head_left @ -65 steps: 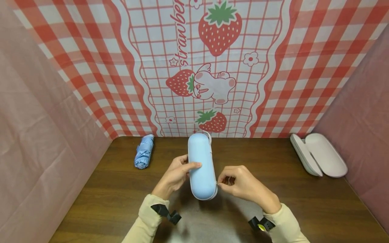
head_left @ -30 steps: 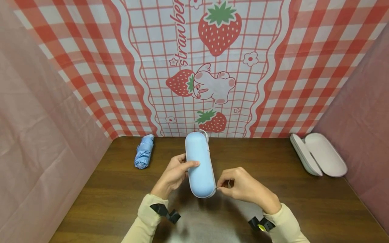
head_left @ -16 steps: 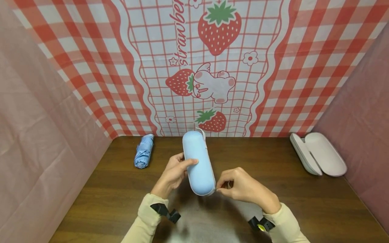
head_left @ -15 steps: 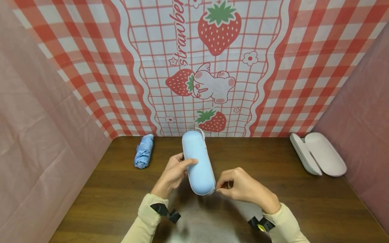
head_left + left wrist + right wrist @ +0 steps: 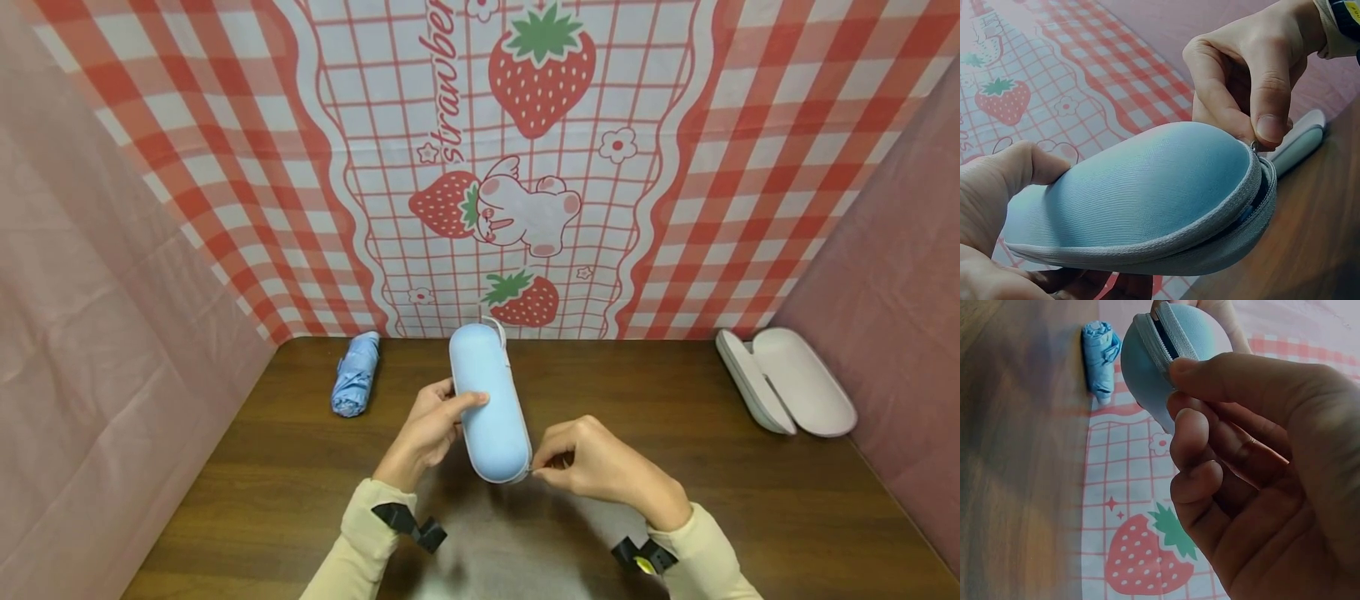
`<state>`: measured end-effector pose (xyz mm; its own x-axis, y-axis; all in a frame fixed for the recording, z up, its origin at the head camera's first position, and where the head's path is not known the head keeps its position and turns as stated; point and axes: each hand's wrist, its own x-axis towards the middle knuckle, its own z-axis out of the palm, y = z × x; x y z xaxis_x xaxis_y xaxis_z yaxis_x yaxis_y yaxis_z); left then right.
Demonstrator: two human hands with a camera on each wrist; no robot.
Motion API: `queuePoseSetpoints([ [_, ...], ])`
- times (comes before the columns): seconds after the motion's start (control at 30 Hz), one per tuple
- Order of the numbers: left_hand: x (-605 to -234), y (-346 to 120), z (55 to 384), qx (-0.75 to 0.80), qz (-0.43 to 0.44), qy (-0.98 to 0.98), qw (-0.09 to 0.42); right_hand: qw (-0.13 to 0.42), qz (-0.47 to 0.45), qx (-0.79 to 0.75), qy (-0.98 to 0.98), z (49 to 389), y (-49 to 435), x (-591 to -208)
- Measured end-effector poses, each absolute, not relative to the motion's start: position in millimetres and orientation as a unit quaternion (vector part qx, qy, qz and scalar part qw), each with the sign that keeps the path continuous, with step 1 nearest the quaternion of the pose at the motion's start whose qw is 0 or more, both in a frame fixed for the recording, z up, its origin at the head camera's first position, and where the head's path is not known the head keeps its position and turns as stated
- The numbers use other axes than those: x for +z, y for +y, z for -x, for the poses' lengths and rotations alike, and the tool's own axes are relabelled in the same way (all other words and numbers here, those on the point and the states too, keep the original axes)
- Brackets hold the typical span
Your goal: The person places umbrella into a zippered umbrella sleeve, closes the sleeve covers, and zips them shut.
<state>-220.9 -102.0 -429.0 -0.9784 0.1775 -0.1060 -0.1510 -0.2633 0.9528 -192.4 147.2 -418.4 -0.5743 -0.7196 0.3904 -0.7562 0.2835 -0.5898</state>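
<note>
"Red and white checks and big strawberries cover the far cloth [image 5: 517,200], and we see pink cloth [image 5: 120,250] on the left and right. What do we find on the brown table [image 5: 637,383]?"

"Far on the left we spot a blue folded umbrella [image 5: 355,375]. Far on the right lies a pale case [image 5: 810,387], spread wide."

"And where is the light blue case [image 5: 491,417]?"

"We see it in the middle, held up over the table. It tilts, so its far end leans left. A white loop [image 5: 502,337] sticks out at that end."

"How does the left hand [image 5: 427,432] hold it?"

"It grips the case from the left. We see the thumb on top and the fingers bent underneath."

"What about the right hand [image 5: 603,467]?"

"It is nearly closed. Its thumb and a finger pinch the tiny zip pull [image 5: 1254,146] at the near right end."

"Is the case all zipped?"

"No, we see a thin gap [image 5: 1245,214] along the zip [image 5: 1150,340]. Something dark shows in it, but we can't tell what."
</note>
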Motion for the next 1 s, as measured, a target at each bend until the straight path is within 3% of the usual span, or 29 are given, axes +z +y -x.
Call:
queuePoseSetpoints([
  [0.77, -429.0, -101.1, 219.9, 0.790, -0.010, 0.604, 0.102, -0.016, -0.442, 0.365, -0.819, 189.0, 145.0, -414.5],
  [1.0, -428.8, -97.0, 217.9, 0.775, -0.014, 0.619, 0.124, 0.005, -0.441, 0.381, -0.813, 189.1, 151.5, -410.2],
])
